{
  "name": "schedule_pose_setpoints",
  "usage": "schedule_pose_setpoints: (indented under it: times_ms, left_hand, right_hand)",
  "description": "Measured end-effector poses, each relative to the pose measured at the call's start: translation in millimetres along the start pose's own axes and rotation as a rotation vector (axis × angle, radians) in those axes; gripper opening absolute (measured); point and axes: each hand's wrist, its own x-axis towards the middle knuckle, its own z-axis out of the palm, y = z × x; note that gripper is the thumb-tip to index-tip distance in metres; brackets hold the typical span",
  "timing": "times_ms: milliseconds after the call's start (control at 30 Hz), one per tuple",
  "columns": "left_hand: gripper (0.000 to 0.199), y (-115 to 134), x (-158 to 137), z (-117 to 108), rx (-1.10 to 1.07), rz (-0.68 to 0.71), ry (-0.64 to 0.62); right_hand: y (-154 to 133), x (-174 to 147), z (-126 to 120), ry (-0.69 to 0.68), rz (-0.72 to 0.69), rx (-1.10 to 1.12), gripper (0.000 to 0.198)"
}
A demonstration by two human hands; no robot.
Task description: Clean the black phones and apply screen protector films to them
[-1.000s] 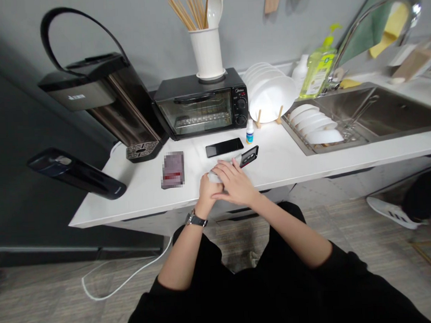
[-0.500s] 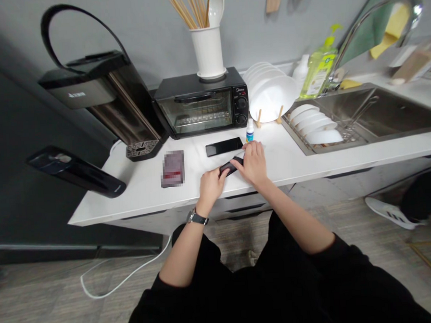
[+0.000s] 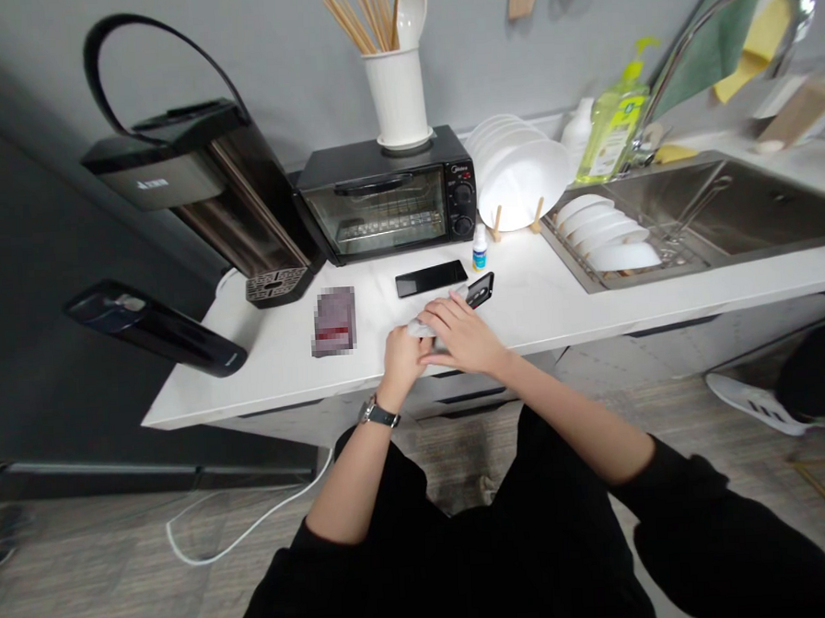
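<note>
My left hand (image 3: 402, 357) is closed on the near end of a black phone (image 3: 482, 291). The phone's far end pokes out beyond my right hand, with round camera lenses on its upper face. My right hand (image 3: 464, 336) lies over the phone, its fingers closed on a thin white wipe (image 3: 422, 327) pressed against it. Most of the phone is hidden under the hand and the wipe. Just behind, a second black phone (image 3: 430, 278) rests flat on the counter, beside a small white spray bottle (image 3: 479, 249) with a blue label.
On the white counter (image 3: 284, 371) lies a pixelated purplish item (image 3: 334, 322). A toaster oven (image 3: 389, 199), a tall drinks dispenser (image 3: 240, 189) and a dark cylinder (image 3: 157, 330) stand around it. Rightward are racked plates (image 3: 520, 188) and a sink (image 3: 758, 189). A person's shoe (image 3: 756, 403) shows at right.
My right hand has shifted nearer to me and leftward, now over the phone's middle with the wipe. The phone's lens end has come into view. My left hand stays about in place.
</note>
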Motion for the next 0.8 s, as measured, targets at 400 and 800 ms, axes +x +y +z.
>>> schedule_pose_setpoints:
  times_ms: [400,800]
  left_hand:
    - [0.040,4.7,-3.5,-1.9,-0.073,-0.013,0.094]
    - [0.022,2.7,-0.1,-2.6,-0.090,-0.016,0.018]
  right_hand:
    - [56.8,-8.4,-9.2,0.154,0.447,-0.184,0.088]
    - [-33.3,6.9,21.1,0.245,0.410,0.002,0.091]
